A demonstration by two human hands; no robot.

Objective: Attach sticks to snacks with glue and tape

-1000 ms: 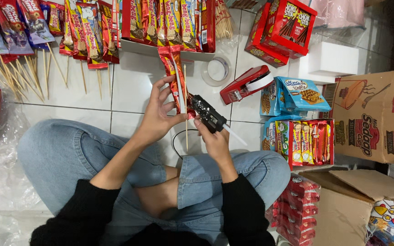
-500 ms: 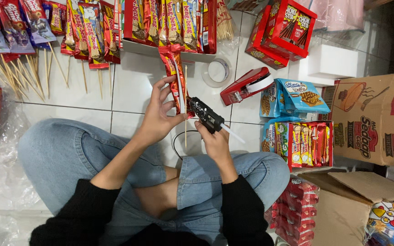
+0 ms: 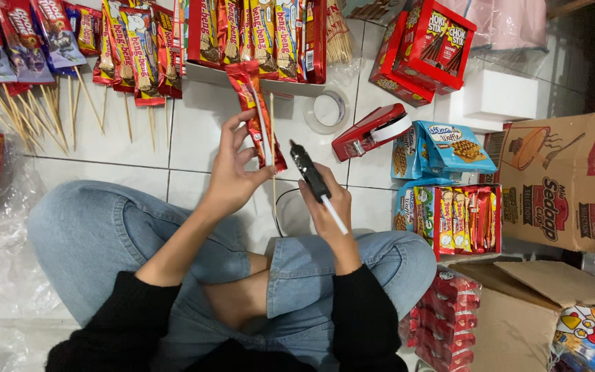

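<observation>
While the left hand [image 3: 232, 172] pinches a red snack packet [image 3: 259, 120] against a thin wooden stick [image 3: 272, 131] above the tiled floor [image 3: 132, 148], the right hand [image 3: 328, 207] is clenched around a black glue gun [image 3: 309, 171]. Its nozzle sits just beside the packet

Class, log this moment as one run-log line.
left hand: holds red snack packet on stick | right hand: grips black glue gun | nozzle near packet | tiled floor

A white tiled floor [image 3: 194, 131] carries everything. Directly on it lie a clear tape roll [image 3: 328, 110], a red tape dispenser [image 3: 372, 131], blue wafer packs [image 3: 449, 146], thin wooden skewers [image 3: 8, 117], a white foam block [image 3: 494, 96], cardboard boxes [image 3: 566, 182] and crumpled clear plastic [image 3: 1, 234].
</observation>
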